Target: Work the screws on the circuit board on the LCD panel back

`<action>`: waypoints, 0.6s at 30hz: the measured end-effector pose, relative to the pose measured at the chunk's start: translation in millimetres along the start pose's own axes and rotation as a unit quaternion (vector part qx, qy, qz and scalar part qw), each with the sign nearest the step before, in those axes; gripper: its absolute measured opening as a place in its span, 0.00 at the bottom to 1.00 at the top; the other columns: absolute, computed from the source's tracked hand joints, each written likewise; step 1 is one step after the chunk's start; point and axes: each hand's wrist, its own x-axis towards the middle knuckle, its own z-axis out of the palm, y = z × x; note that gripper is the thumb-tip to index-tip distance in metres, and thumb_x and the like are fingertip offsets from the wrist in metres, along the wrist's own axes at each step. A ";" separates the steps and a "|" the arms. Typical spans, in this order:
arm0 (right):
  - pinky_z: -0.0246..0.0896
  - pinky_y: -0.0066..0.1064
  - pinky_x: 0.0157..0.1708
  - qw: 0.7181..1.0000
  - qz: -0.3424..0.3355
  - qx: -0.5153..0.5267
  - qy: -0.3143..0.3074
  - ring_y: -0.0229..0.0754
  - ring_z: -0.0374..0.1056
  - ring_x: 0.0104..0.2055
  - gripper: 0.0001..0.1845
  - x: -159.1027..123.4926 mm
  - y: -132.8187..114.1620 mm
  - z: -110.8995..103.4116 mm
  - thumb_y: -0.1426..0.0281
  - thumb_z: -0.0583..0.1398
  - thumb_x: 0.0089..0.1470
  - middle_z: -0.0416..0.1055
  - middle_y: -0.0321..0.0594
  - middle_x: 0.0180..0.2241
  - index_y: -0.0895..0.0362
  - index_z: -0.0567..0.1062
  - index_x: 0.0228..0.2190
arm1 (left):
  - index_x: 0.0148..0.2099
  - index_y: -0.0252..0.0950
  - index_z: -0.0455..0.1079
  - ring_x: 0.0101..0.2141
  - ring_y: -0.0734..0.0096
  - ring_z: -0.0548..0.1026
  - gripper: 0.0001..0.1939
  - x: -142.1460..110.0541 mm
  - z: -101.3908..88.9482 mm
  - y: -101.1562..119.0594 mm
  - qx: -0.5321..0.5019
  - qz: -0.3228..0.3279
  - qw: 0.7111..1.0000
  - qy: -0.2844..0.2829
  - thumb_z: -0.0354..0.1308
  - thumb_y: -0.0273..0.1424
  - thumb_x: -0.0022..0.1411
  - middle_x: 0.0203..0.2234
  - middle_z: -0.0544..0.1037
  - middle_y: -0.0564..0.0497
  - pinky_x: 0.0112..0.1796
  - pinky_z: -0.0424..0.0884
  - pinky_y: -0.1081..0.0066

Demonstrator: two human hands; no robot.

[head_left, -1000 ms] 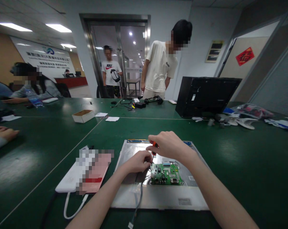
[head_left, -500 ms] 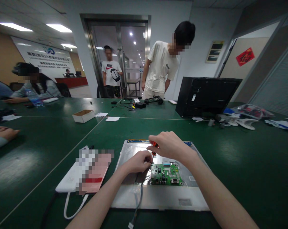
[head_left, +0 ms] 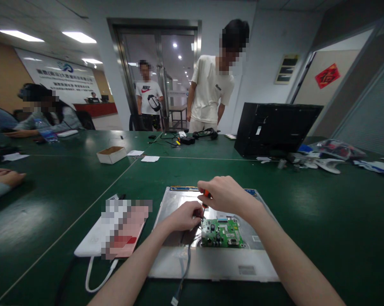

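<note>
A screwdriver [head_left: 206,194] with an orange-red handle is gripped from above by my right hand [head_left: 225,193], its shaft pointing down. The tip meets the upper left corner of a green circuit board [head_left: 224,233]. My left hand [head_left: 188,216] is closed in a pinch beside that tip; whatever lies between its fingers is hidden. Under both hands the board sits on a silver metal display panel [head_left: 217,265], lying flat on the green table. A grey cable [head_left: 188,263] with a white plug runs from beneath my left hand past the panel's front edge.
To the left lie a white power bank [head_left: 93,238] and a pink phone [head_left: 128,244] joined by a white cable. Further off are an open small box [head_left: 111,155], paper slips [head_left: 150,159] and a black monitor housing [head_left: 275,129]. Another person's hands [head_left: 7,177] rest at far left.
My hands, the screwdriver and the board look almost unmoved. Across the table, the standing person in white has shifted slightly to the left.
</note>
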 end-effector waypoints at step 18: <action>0.38 0.30 0.23 1.000 -0.013 0.017 -0.001 0.38 0.68 0.30 0.11 -3.7 -2.4 -2.8 0.68 0.58 0.53 0.76 0.38 0.32 0.54 0.69 0.40 | 0.35 0.33 0.69 0.29 0.71 0.69 0.10 0.9 2.5 -4.1 -0.021 0.007 1.000 -0.003 0.52 0.20 0.49 0.27 0.73 0.52 0.29 0.62 0.75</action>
